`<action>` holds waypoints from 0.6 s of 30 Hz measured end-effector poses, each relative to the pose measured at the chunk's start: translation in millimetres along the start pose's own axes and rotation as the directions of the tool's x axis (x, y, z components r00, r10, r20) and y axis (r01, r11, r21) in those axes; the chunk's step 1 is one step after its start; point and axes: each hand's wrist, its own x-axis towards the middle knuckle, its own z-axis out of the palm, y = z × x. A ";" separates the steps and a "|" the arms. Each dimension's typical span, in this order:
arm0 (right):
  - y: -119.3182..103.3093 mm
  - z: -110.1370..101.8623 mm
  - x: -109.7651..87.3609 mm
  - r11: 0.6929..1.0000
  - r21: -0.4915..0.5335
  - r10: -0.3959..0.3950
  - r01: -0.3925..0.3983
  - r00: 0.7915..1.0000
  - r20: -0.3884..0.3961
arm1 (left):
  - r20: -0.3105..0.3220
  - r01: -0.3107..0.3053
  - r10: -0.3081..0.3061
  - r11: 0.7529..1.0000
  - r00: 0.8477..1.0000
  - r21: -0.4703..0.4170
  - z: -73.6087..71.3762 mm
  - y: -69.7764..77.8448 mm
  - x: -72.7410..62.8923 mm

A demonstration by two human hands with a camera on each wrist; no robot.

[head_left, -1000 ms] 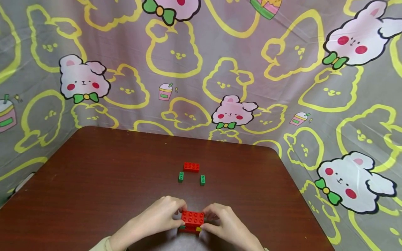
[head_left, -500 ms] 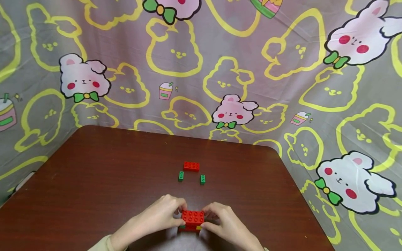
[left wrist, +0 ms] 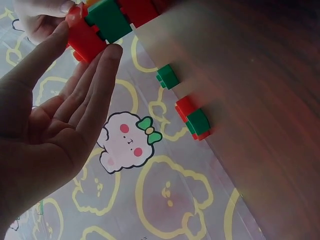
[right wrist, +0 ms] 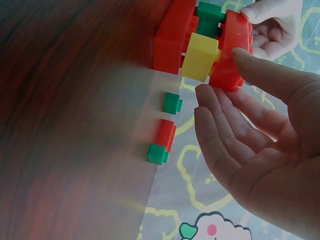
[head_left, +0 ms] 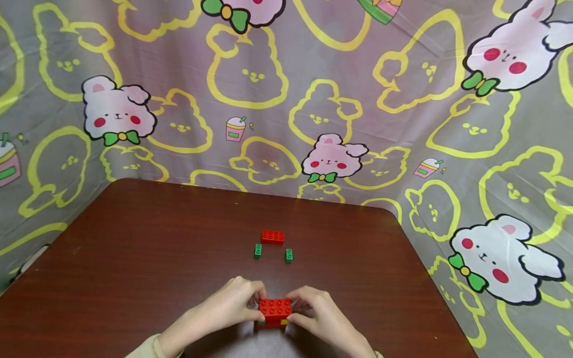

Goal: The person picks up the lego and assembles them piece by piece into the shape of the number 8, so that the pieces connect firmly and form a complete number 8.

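A red toy brick (head_left: 275,308) with several studs forms the top of a small stack near the table's front edge. My left hand (head_left: 239,303) pinches its left end between thumb and fingers, while my right hand (head_left: 320,311) does likewise at the right end. Beneath it, as the right wrist view shows, are a yellow brick (right wrist: 200,57) on the right and a green brick (right wrist: 209,20) on the left, with a gap between them. Another red brick (right wrist: 172,45) makes the base on the table. In the head view, fingers partly cover the middle layer.
Beyond the hands on the brown table (head_left: 179,238) lie a loose red brick (head_left: 273,237) and two small green bricks, one left (head_left: 257,251) and one right (head_left: 288,256). A patterned cloth (head_left: 268,124) hangs around the table's far and side edges.
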 end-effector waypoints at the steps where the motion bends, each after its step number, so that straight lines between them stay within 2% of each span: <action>1: 0.0 0.2 0.0 1.000 0.002 -0.001 0.001 1.000 -0.002 | 0.001 0.001 -0.001 1.000 1.000 -0.003 -0.1 0.1 0.0; 8: 0.4 0.5 0.0 1.000 0.003 -0.029 0.029 0.999 -0.022 | -0.005 0.000 0.000 1.000 1.000 -0.013 1.9 0.1 -0.1; 18: 2.3 0.9 0.7 1.000 0.014 0.006 -0.006 1.000 0.003 | -0.011 0.001 -0.001 1.000 1.000 -0.027 4.2 -2.0 -1.5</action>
